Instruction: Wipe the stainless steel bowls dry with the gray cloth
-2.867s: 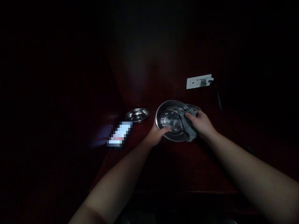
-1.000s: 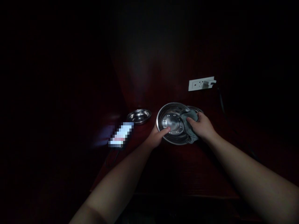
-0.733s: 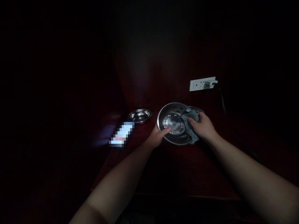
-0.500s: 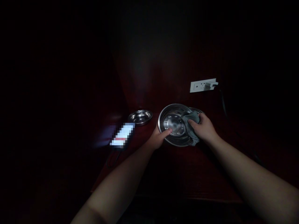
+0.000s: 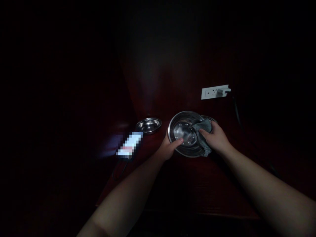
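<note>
A shiny steel bowl (image 5: 184, 133) is tilted toward me above the dark red table. My left hand (image 5: 169, 147) grips its left side, with the thumb inside and the fingers hidden behind. My right hand (image 5: 214, 136) is closed on a grey-green cloth (image 5: 202, 131), which lies over the bowl's right rim and wall. Part of the right fingers is hidden behind cloth and bowl. Behind the bowl, to the right, the rim of another steel dish (image 5: 210, 118) shows.
A shallow steel bowl (image 5: 149, 125) rests on the table (image 5: 192, 187) at the left. Near it a phone (image 5: 130, 145) with a lit, blurred screen has a cable below. A wall socket (image 5: 214, 92) holds a plug with a dark cord (image 5: 236, 110). The surroundings are very dark.
Both hands keep their hold on the bowl and cloth. The whole scene shifts slightly right and down in view. Otherwise the bowl and cloth barely change.
</note>
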Demonstrator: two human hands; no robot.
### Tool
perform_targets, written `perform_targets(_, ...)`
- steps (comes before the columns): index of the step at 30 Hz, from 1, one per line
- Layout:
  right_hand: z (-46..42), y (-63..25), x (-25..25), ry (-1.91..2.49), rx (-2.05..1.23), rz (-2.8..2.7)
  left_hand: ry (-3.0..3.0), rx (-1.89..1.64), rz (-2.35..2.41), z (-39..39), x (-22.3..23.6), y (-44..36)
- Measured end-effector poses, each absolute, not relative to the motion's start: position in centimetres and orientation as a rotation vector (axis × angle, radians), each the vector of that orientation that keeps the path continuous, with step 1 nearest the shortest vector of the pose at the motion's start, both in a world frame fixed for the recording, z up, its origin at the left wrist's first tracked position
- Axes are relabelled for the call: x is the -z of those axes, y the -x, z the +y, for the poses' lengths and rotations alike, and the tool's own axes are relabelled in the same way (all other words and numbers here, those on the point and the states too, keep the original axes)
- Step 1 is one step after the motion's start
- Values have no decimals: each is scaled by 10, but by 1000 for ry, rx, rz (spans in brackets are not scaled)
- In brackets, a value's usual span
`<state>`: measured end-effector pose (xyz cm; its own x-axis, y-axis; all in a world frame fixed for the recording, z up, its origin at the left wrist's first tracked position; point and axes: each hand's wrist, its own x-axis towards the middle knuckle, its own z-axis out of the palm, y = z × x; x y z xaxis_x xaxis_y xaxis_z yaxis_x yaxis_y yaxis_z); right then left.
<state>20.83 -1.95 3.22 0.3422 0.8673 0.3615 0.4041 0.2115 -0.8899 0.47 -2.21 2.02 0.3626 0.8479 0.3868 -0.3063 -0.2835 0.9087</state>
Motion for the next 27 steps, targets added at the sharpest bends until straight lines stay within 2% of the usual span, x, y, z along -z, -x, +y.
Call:
perform_targets(17,-19,-209,-31,1448,-433,-1228,-1442,-1242,520,-21,-23,-7)
perform_targets(27,-17,-212,-28,1389,-589,-1161,-1374,-1302,628,-23,-23,-9)
